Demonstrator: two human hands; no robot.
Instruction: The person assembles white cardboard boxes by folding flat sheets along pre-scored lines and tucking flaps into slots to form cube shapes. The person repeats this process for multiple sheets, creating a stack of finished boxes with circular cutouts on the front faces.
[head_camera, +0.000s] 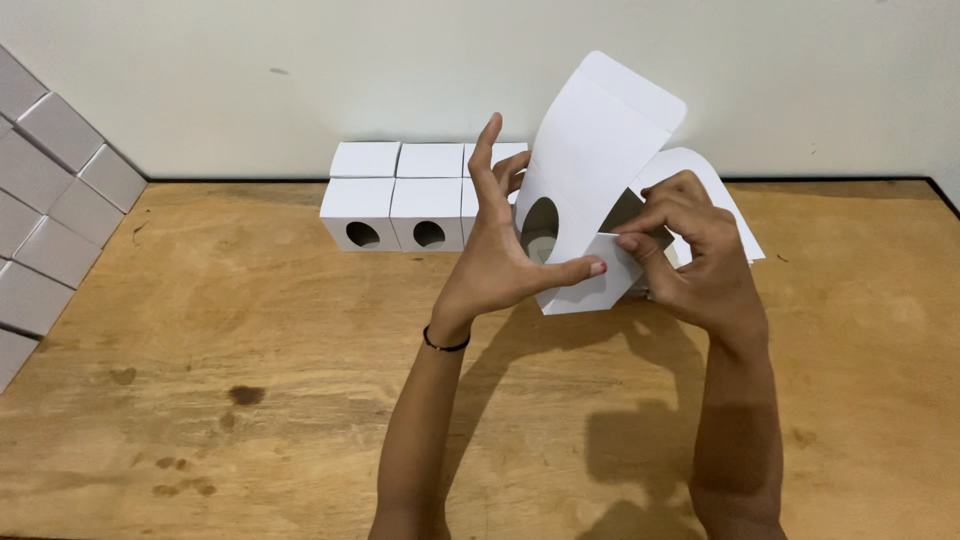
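Note:
Above the wooden table (250, 400) both hands hold a white cardboard box blank (590, 160) with an oval cut-out, partly folded, its rounded flaps standing up. My left hand (495, 250) grips its lower left side, thumb pressed on the bottom flap, fingers pointing up. My right hand (695, 250) pinches a flap on the right side, fingers bent inward. Part of the blank is hidden behind my right hand.
A row of folded white boxes (395, 210) with oval holes stands against the back wall, behind my left hand. A stack of grey-white boxes (50, 190) rises at the left edge. A black band circles my left wrist.

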